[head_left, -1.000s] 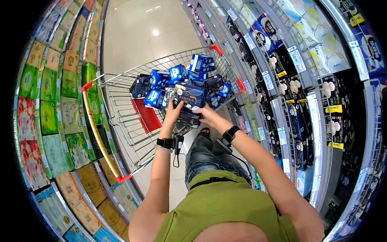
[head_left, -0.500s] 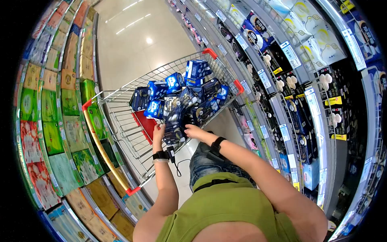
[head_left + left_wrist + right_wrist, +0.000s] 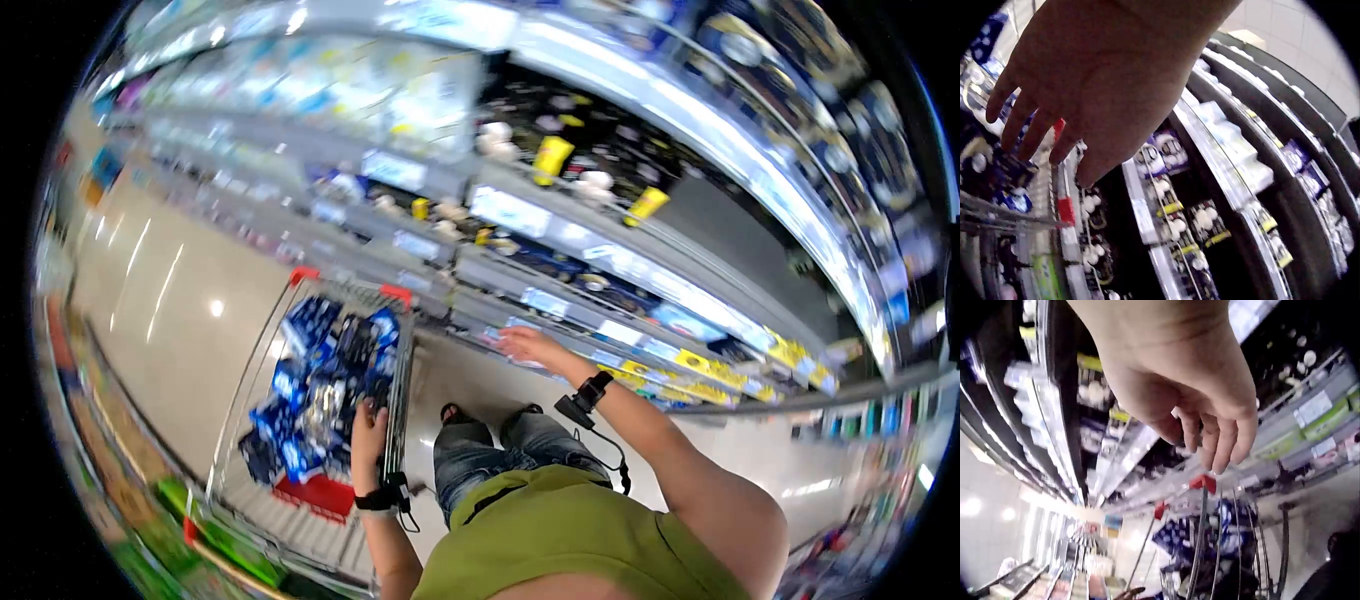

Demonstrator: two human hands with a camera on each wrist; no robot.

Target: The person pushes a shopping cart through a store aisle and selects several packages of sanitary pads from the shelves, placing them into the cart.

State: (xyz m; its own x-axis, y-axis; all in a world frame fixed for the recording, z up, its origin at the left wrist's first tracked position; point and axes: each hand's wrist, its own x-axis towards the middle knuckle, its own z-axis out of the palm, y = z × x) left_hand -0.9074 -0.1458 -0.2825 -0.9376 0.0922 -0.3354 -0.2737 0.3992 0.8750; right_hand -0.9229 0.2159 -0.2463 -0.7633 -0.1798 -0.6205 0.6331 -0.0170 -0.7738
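A pile of blue and dark plastic-wrapped packs (image 3: 318, 385) lies in a wire shopping cart (image 3: 228, 405). My left hand (image 3: 369, 432) is at the cart's near side, right by the dark packs. In the left wrist view that hand (image 3: 1094, 81) has its fingers spread and holds nothing. My right hand (image 3: 533, 347) reaches out to the right of the cart, towards the lower shelves. Its fingers (image 3: 1227, 439) hang loosely bent in the right wrist view, with nothing in them.
Shelves stocked with black, blue and white packs run across the front, with price tags (image 3: 510, 210) along their edges; one dark gap (image 3: 715, 225) shows between packs. Another shelf with green packs (image 3: 215, 530) stands at lower left. Tiled floor (image 3: 185, 290) lies beyond the cart.
Both hands held a dark pack over the cart, then lowered it onto the near end and let go. Now the view has swung right, and my right hand has moved away from the cart towards the shelves.
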